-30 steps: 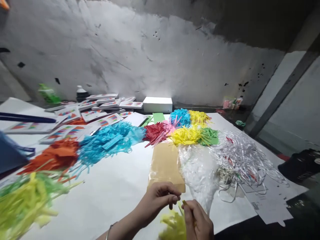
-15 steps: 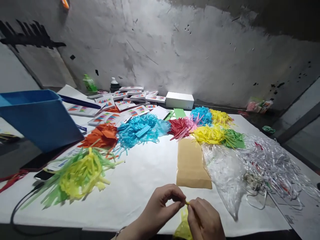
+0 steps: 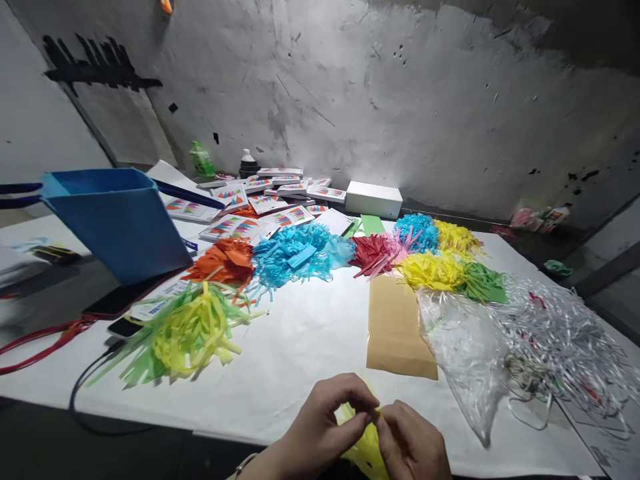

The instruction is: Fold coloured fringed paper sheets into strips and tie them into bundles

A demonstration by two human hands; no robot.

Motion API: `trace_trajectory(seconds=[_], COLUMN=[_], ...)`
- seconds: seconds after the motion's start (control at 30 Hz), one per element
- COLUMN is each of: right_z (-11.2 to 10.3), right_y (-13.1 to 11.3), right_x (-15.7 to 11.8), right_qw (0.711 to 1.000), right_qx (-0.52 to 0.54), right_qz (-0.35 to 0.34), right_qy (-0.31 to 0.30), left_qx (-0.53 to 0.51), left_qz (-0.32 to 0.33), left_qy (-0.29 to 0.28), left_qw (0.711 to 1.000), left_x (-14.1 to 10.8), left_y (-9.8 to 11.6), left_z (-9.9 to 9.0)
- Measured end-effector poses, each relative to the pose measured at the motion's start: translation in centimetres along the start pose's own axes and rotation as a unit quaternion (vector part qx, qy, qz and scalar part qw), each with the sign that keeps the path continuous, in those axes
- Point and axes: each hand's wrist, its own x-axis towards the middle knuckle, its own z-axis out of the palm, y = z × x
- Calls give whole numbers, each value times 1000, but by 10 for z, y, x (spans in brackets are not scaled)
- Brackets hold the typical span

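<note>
At the front edge of the table, my left hand [image 3: 325, 423] is closed in a pinch, thumb against index finger. My right hand [image 3: 415, 443] is closed right beside it, and the fingertips of both meet on a yellow paper tassel [image 3: 369, 445]. Its thin strips hang below and between the hands; a bit of yellow also shows above the fingertips. The exact grip point is covered by the fingers. Just beyond the hands lies a flat brown paper envelope [image 3: 400, 333], with a clear plastic bag [image 3: 467, 347] to its right.
A yellow-green tassel pile [image 3: 193, 333] lies at left, near a blue box-shaped bag [image 3: 125, 220]. Orange [image 3: 223, 259], blue [image 3: 300, 253], red [image 3: 373, 255] and yellow tassels [image 3: 433, 270] run across the middle. Silver strands [image 3: 560, 327] spread at right. Small printed boxes [image 3: 285, 190] are stacked behind.
The view has turned left, so everything sits further right. Both hands stay together at the tassel, with the fingertips closer and more yellow strips showing between and above them.
</note>
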Motion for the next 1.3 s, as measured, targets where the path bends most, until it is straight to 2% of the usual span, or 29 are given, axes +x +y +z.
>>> trace_trajectory(seconds=[0.2, 0.33, 0.4, 0.53, 0.73, 0.87, 0.93, 1.03, 1.2, 1.3], right_z=[7, 8, 8, 3, 0, 0, 0, 1, 3, 4], right_y=[4, 1, -1, -3, 1, 0, -1, -1, 3, 5], right_x=[-9, -12, -11, -10, -13, -13, -13, -14, -18, -20], right_qw=[998, 996, 998, 996, 1000, 998, 997, 996, 994, 993], right_qx=[-33, -46, -27, 75, 16, 46, 55, 54, 65, 71], right_qz=[-32, -19, -2, 52, 20, 30, 49, 73, 92, 97], right_qy=[41, 68, 59, -4, 16, 5, -2, -5, -10, -14], left_qx=[-10, -38, -57, -65, -16, 9, 19, 14, -62, -73], left_qz=[7, -12, -30, -32, 20, 27, 7, -57, -147, -175], left_qy=[12, 14, 24, 43, 44, 24, 12, 6, -22, -43], left_qw=[1000, 999, 998, 996, 999, 999, 1000, 998, 987, 981], left_x=[-2, -5, -6, -8, -11, -8, -5, -1, 3, 4], left_y=[-2, -4, -7, -13, -15, -12, -9, -5, -7, -8], left_z=[4, 8, 9, 9, 11, 10, 8, 6, 4, 3])
